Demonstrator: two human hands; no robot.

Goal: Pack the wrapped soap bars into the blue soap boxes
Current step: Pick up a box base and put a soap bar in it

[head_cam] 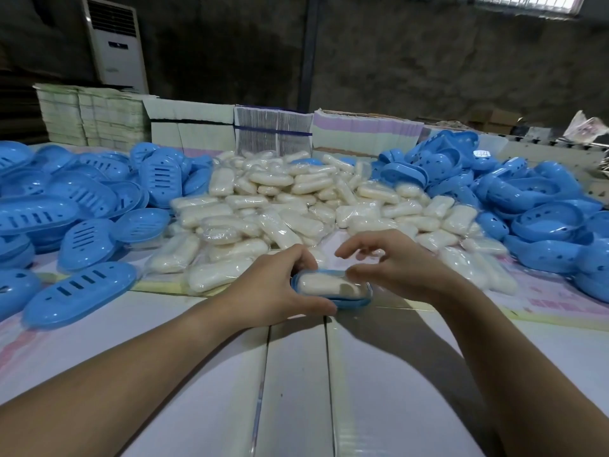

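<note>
A blue soap box [350,302] lies on the white table in front of me with a wrapped white soap bar [321,284] inside it. My left hand [276,288] grips the box's left end, thumb along the near side and fingers over the far side. Just to the right, my right hand [395,265] hovers over the box with its fingers spread and relaxed. Its thumb tip is at the box's far right rim, and it holds nothing. A big heap of wrapped soap bars [290,199] lies just beyond.
Slotted blue box parts [75,199] are piled on the left and perforated blue box parts [527,206] on the right. Stacks of flat cartons [273,130] line the table's back edge. The white tabletop [296,374] stretches toward me. A standing air conditioner [115,44] is at the back left.
</note>
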